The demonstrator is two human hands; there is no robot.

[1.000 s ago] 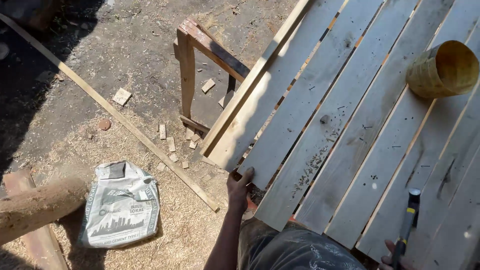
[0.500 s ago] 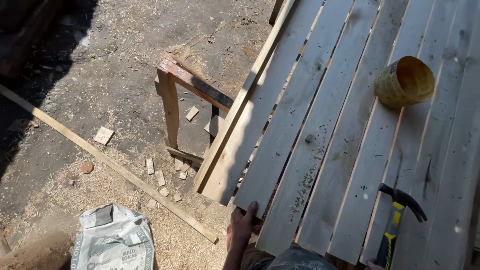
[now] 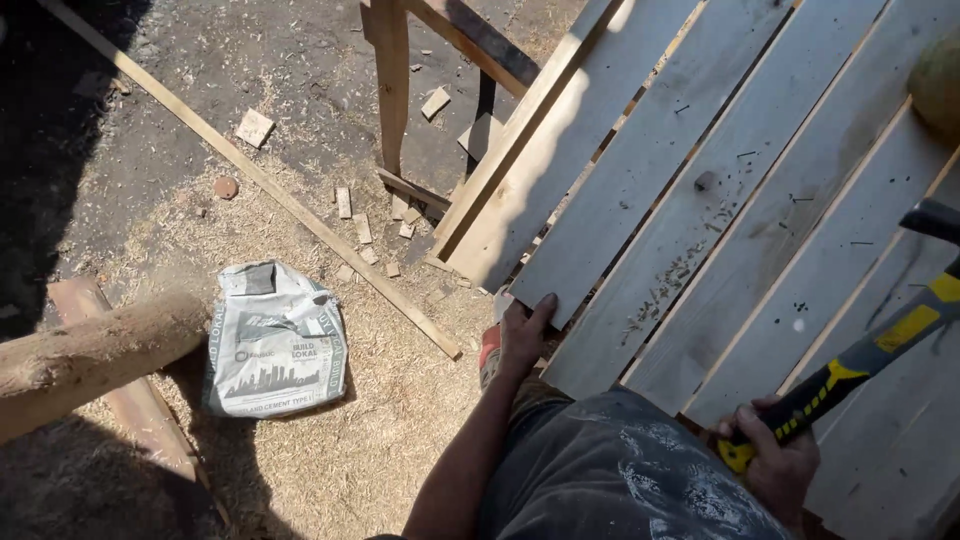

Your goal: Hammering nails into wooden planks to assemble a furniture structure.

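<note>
Hammer (image 3: 880,350), just one, yellow-and-black handle clamped in the right hand (image 3: 775,455), lay over the planks (image 3: 650,210), long axis running up-right, head toward the frame's right edge. Left hand (image 3: 522,335) gripped one plank's end.

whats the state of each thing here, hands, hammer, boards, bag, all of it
left hand: gripping the near end of a board, thumb on top
right hand: grip shut on the hammer handle
hammer: held raised over the boards, head partly out of frame
boards: laid side by side with gaps, some loose nails on top
cement bag: lying flat on the sawdust, crumpled
thin strip: lying on the ground
</note>
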